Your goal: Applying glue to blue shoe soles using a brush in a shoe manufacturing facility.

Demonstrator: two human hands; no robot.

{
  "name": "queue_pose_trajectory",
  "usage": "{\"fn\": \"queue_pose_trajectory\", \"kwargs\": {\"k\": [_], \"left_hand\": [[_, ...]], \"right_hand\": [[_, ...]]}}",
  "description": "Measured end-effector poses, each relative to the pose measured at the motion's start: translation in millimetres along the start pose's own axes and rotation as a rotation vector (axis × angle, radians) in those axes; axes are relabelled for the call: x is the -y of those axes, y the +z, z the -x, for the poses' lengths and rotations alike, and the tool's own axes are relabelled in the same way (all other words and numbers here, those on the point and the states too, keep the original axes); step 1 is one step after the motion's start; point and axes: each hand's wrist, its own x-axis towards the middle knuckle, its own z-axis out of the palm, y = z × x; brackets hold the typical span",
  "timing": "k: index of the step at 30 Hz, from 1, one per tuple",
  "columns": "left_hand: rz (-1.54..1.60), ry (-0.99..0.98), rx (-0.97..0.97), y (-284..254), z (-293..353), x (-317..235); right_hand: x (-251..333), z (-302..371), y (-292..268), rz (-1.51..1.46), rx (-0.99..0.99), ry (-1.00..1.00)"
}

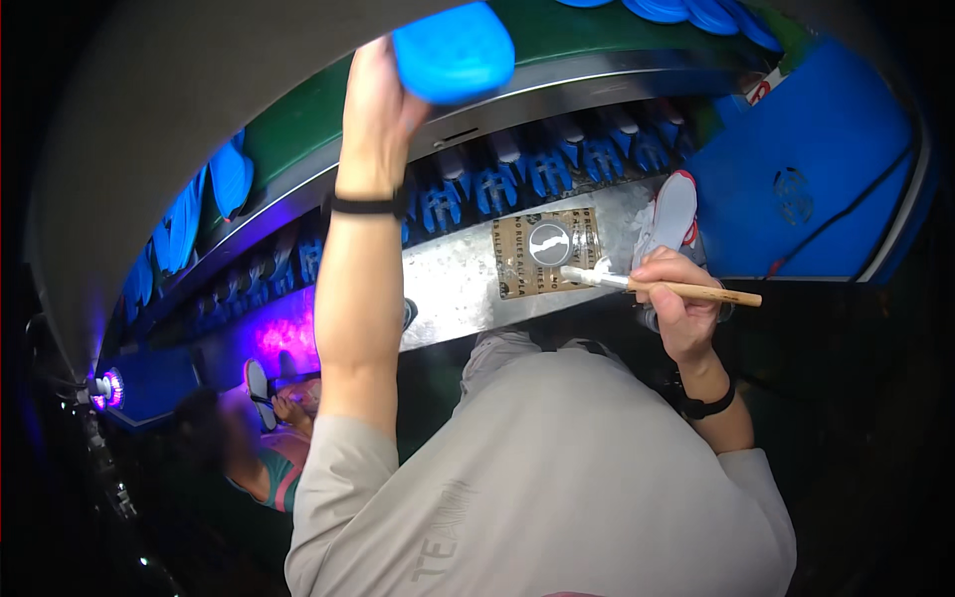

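My left hand (pixel 381 95) reaches up to the far side, its fingers closed on a smooth blue shoe last (pixel 455 52). The last hides part of the fingers, and both are slightly blurred. Over the metal shelf my right hand (pixel 678 297) grips a brush (pixel 696 291) by its wooden handle. The brush's pale tip points left, above a brown printed cardboard piece (pixel 517 264) bearing a round grey mark. Just beyond the right hand, a shoe (pixel 676 209) with a white and red sole lies tilted on the shelf.
Across the back runs a green conveyor belt (pixel 318 129) with a metal edge, carrying several blue lasts (pixel 231 177). Rows of blue clamp-like parts (pixel 494 191) sit below it. A blue panel (pixel 806 169) with a dark cable stands at right. Another person (pixel 264 458) works at lower left near a purple light.
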Motion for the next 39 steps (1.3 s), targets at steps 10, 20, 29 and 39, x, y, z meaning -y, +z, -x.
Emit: {"fn": "queue_pose_trajectory", "kwargs": {"k": [10,20,29,39], "left_hand": [[-0.985,-0.301,-0.601,-180,-82,-51],[-2.283,0.346,-0.153,-292,-84,-53],[-1.745,0.281,0.041,-143,51,-79],[-0.573,-0.313,-0.546,-140,133,-46]], "right_hand": [[-16,28,-12,-0.033,-0.091,0.19],[-63,26,11,0.114,-0.012,0.391],[-176,15,18,0.594,0.194,0.485],[-221,23,31,0.718,0.257,0.334]]}}
